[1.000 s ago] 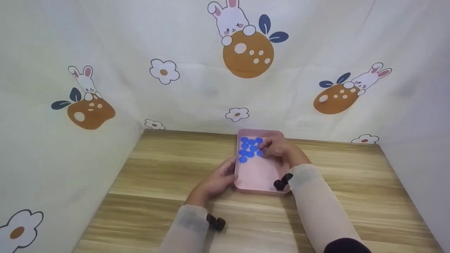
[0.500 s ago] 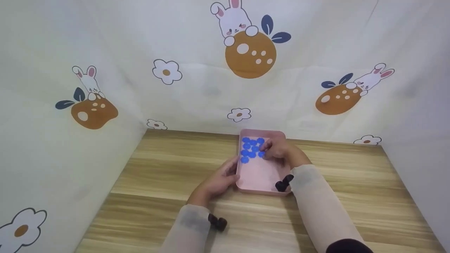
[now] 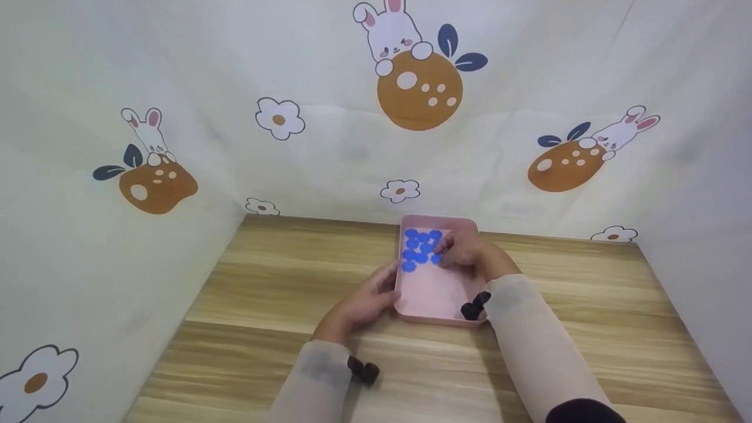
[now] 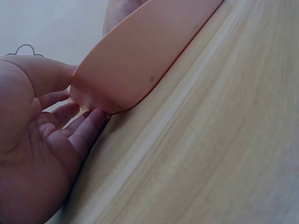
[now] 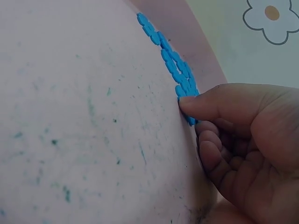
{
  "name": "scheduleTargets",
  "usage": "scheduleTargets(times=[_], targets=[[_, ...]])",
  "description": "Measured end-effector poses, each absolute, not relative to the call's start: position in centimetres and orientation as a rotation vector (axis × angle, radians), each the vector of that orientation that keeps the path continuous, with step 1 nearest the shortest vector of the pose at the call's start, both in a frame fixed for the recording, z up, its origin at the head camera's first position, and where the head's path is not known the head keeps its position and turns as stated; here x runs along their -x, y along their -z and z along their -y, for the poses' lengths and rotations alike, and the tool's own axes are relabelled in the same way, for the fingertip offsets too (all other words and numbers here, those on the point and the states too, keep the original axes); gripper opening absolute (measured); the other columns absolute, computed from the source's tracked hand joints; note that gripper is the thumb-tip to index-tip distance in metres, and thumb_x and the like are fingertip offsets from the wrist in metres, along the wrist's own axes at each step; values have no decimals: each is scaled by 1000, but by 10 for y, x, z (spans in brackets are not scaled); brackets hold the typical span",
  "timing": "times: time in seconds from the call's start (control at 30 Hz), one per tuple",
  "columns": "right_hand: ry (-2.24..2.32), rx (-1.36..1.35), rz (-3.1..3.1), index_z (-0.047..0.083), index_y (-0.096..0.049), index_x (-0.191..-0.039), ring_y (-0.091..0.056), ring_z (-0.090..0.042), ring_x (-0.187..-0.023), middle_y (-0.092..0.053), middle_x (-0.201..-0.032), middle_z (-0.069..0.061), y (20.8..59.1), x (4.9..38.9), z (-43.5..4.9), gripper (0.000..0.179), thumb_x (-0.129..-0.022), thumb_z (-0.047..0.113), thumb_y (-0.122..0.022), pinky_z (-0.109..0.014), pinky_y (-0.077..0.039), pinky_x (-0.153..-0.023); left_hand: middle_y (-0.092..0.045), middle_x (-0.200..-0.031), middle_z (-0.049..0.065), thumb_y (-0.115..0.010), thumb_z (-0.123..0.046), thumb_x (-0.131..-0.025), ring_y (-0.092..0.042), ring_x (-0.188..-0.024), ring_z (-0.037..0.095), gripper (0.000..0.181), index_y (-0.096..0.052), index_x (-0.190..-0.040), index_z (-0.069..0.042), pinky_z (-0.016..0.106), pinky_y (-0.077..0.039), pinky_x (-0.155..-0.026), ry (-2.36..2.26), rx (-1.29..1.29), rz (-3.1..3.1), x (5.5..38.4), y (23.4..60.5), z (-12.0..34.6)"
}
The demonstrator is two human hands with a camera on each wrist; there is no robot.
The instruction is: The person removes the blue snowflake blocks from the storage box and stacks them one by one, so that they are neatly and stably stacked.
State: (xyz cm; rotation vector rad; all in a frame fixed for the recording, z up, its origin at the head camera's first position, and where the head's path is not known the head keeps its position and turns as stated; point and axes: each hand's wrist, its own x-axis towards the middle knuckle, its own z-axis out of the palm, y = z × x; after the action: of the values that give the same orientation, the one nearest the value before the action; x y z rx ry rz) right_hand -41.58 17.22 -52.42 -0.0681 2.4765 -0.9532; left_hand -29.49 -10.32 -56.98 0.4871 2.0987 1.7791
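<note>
A shallow pink tray (image 3: 437, 299) lies on the table near the back wall. Several flat blue pieces with scalloped, flower-like edges (image 3: 409, 255) lie grouped in its far left part. The left hand (image 3: 367, 299) holds the tray by its near left side; in the left wrist view its thumb meets the rim and its fingers curl against the lower corner. Over the tray's right wall reaches the right hand (image 3: 461, 248), pinching a blue scalloped piece (image 5: 190, 119) at the right of the group. The thumb covers part of that piece, and the index fingertip is hidden.
Wood-grain tabletop (image 3: 282, 282) surrounds the tray. A pale cloth with rabbits and oranges (image 3: 420, 88) hangs at the back and both sides, just behind the tray's far edge. Black wrist-worn devices (image 3: 363, 371) sit at both cuffs.
The head view has shifted slightly, so the scene sits a little further right. Both hands, the tray and the blue pieces keep their places relative to each other.
</note>
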Motion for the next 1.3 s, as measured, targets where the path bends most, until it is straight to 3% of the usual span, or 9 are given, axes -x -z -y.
scheduleTargets(times=[0.3, 0.77, 0.9, 1.13, 1.3], targets=[[860, 72, -2499, 21, -77, -109, -65, -29, -100, -70, -116, -7, 525, 418, -170, 26, -86, 26, -88, -35, -56, -72, -26, -179, 10, -55, -7, -108, -25, -167, 31, 70, -25, -171, -13, 51, -20, -138, -1743, -471, -2130, 295, 566, 104], [1014, 51, -2469, 20, -78, -104, -65, -28, -96, -69, -109, -6, 530, 416, -174, 24, -84, 17, -90, -35, -57, -68, -26, -180, 5, -54, -9, -108, -25, -167, 29, 71, -25, -172, -20, 51, -20, -138, -1723, -451, -2134, 294, 567, 104], [1068, 107, -2477, 17, -79, -106, -66, -27, -95, -69, -109, -6, 530, 415, -175, 20, -87, 15, -86, -35, -58, -71, -26, -180, 5, -54, -9, -108, -25, -167, 29, 71, -25, -172, -21, 51, -20, -138, -1717, -441, -2137, 294, 568, 104], [1187, 201, -2528, 10, -83, -107, -66, -23, -105, -75, -114, -8, 530, 418, -175, 14, -94, 13, -77, -31, -56, -92, -26, -179, 15, -54, -4, -107, -27, -166, 35, 72, -23, -172, -13, 52, -22, -137, -1760, -512, -2104, 295, 570, 104], [1341, 192, -2456, 8, -83, -112, -71, -20, -94, -77, -107, -7, 524, 417, -173, 17, -98, 13, -75, -32, -64, -86, -26, -179, 14, -54, -5, -107, -27, -166, 34, 73, -23, -172, -14, 51, -23, -137, -1767, -512, -2096, 296, 570, 104]])
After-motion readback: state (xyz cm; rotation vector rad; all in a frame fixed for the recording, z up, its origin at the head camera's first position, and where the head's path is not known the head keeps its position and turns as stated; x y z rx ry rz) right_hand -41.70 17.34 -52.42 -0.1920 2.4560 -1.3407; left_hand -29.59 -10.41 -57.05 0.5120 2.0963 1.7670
